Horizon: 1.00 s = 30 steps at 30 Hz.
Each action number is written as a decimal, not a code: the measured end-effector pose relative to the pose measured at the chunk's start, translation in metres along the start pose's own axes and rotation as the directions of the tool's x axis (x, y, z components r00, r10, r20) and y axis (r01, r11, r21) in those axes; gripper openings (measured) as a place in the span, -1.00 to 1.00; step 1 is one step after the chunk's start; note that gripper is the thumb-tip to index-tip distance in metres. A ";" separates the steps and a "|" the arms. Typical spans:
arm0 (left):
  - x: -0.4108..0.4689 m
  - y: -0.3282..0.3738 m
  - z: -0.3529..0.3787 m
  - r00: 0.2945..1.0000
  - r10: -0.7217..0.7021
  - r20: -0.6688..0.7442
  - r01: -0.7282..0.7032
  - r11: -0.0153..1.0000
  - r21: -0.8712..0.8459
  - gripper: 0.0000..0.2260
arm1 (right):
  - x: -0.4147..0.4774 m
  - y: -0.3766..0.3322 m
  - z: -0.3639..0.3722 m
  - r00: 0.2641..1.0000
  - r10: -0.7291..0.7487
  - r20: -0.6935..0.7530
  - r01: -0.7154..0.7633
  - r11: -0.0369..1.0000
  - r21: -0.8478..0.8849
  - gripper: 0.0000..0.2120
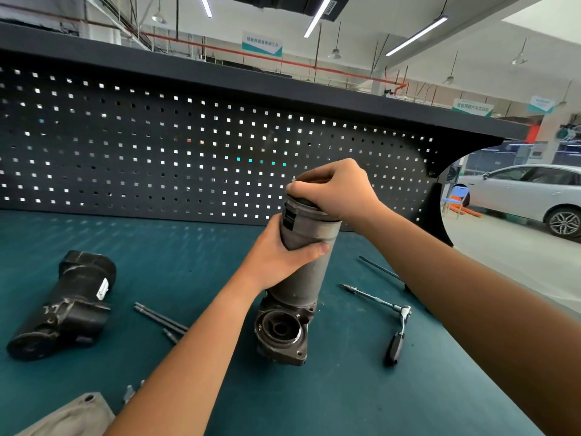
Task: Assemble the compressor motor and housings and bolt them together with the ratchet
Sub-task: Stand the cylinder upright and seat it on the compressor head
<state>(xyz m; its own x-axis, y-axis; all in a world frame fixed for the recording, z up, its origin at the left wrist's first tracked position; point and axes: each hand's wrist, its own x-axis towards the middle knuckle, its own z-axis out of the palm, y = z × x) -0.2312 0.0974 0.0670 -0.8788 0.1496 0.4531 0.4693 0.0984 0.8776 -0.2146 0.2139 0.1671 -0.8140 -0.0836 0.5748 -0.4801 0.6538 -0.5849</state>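
Note:
A grey cylindrical housing (301,278) stands tilted on the green bench, its flanged lower end (279,335) facing me. My left hand (283,253) grips the cylinder around its upper half. My right hand (333,190) holds a dark part, the motor, at the cylinder's open top; most of that part is hidden by my fingers. A black housing (66,306) lies on its side at the left. The ratchet (393,322) lies on the mat to the right of the cylinder.
Long dark bolts (160,319) lie between the two housings, and another long bolt (380,269) lies behind the ratchet. A light grey cover (72,416) sits at the near left edge. A perforated black panel (188,146) backs the bench.

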 end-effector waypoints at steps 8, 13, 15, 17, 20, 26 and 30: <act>-0.001 0.000 0.000 1.000 0.006 0.003 -0.006 1.000 -0.008 -0.52 | -0.002 -0.002 0.002 1.000 0.022 0.009 -0.022 0.998 -0.064 -0.86; -0.001 0.000 0.000 1.000 0.009 0.003 -0.009 1.000 -0.009 -0.52 | -0.002 0.000 0.003 1.000 0.013 -0.002 -0.013 0.999 -0.050 -0.85; 0.000 -0.001 0.000 1.000 0.015 -0.003 -0.015 1.000 -0.005 -0.53 | 0.000 0.000 0.004 1.000 0.027 -0.001 -0.027 0.999 -0.041 -0.85; 0.000 -0.001 0.001 1.000 0.016 -0.002 -0.016 1.000 -0.007 -0.53 | 0.001 -0.002 0.001 0.999 0.034 0.036 -0.032 0.997 -0.065 -0.81; 0.000 -0.001 0.001 1.000 0.021 0.008 -0.021 1.000 -0.014 -0.50 | 0.002 -0.004 -0.004 0.991 0.035 0.126 -0.022 0.994 -0.104 -0.71; 0.000 -0.001 0.001 1.000 0.026 0.000 -0.026 1.000 -0.016 -0.49 | 0.002 0.001 -0.004 0.996 0.030 0.089 -0.032 0.999 0.019 -0.85; 0.001 0.000 0.000 1.000 0.024 0.003 -0.024 0.999 -0.030 -0.52 | 0.001 0.005 -0.003 0.997 0.024 0.080 -0.033 0.993 0.115 -0.96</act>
<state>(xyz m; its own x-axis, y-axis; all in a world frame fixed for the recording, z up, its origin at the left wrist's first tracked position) -0.2320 0.0976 0.0669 -0.8669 0.1547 0.4739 0.4875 0.0651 0.8707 -0.2172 0.2186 0.1667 -0.8487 -0.1277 0.5132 -0.4874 0.5654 -0.6654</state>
